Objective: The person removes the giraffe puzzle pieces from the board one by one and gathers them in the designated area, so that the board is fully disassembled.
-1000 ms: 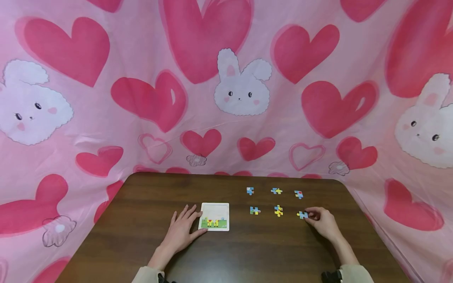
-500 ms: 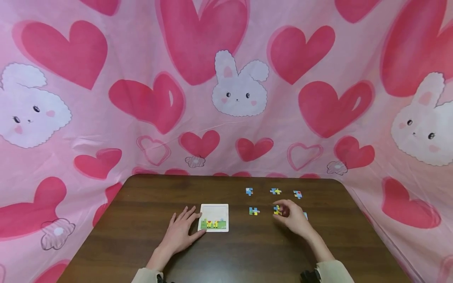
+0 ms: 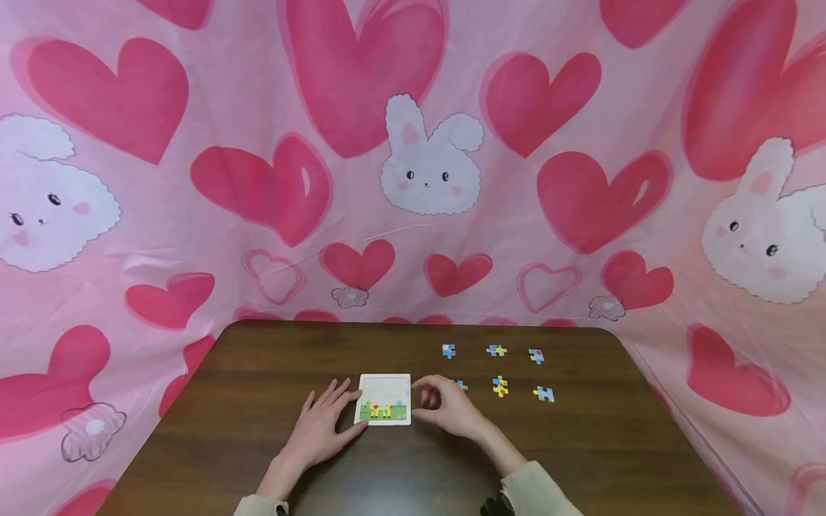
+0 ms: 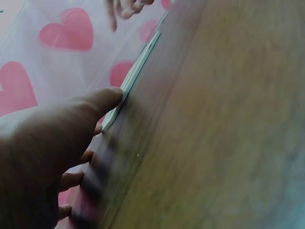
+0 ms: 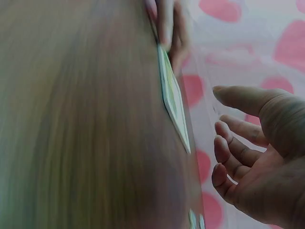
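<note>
A white-framed puzzle board [image 3: 383,387] lies on the table, its lower strip showing green grass and yellow legs. My left hand [image 3: 317,430] rests on the table with fingers spread, its thumb and index finger along the board's left edge. In the left wrist view the thumb [image 4: 107,99] lies against that edge. My right hand [image 3: 449,408] hovers by the board's right edge, thumb and index finger apart. Nothing is between its relaxed fingers in the right wrist view, where the hand [image 5: 271,148] is apart from the board [image 5: 177,107].
Several loose jigsaw pieces lie in two rows to the right, including a yellow one [image 3: 500,387] and a blue one [image 3: 544,394]. Another piece [image 3: 462,385] is partly hidden behind my right hand. A pink heart-patterned cloth [image 3: 361,222] hangs behind the brown table [image 3: 387,473].
My right hand has swept left from the rightmost lower piece, over the yellow piece, to the board's right side. The pieces and board stay in place; the left hand keeps its position.
</note>
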The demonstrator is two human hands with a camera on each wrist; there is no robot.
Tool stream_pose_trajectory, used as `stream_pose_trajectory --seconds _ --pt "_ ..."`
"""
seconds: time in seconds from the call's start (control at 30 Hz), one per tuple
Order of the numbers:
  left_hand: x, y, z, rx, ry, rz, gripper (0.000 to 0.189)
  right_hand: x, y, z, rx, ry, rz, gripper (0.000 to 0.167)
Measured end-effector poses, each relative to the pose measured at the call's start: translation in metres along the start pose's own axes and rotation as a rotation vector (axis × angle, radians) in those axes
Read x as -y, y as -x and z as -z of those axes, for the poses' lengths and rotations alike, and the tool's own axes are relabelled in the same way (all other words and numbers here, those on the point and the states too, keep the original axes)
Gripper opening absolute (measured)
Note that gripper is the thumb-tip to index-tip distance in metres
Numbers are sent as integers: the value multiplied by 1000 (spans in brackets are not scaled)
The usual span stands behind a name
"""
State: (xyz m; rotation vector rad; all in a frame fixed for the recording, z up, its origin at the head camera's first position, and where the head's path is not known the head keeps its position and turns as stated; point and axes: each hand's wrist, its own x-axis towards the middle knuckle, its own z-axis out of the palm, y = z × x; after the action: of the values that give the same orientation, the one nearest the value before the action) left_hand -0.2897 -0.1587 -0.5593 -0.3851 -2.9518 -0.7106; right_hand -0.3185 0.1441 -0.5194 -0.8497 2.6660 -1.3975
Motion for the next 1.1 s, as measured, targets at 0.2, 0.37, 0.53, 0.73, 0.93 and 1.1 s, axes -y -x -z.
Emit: stream_pose_trajectory --seconds 0.2,0.37,0.53,0.73,0.93,1.1 --pt "5 0 1 2 15 -31 65 14 -20 -34 59 -29 -8 38" --pt "5 -3 1 19 26 -56 68 14 -32 -47 81 -15 -16 37" --pt "6 -3 3 31 40 -59 69 2 -40 -59 87 65 67 30" --pt "7 0 5 28 55 -61 67 -7 -40 -72 34 93 49 24" --pt "6 0 5 40 65 -57 68 0 -36 -72 29 35 -25 26" --pt "6 0 8 6 65 -75 65 -3 -39 -75 20 66 -27 32"
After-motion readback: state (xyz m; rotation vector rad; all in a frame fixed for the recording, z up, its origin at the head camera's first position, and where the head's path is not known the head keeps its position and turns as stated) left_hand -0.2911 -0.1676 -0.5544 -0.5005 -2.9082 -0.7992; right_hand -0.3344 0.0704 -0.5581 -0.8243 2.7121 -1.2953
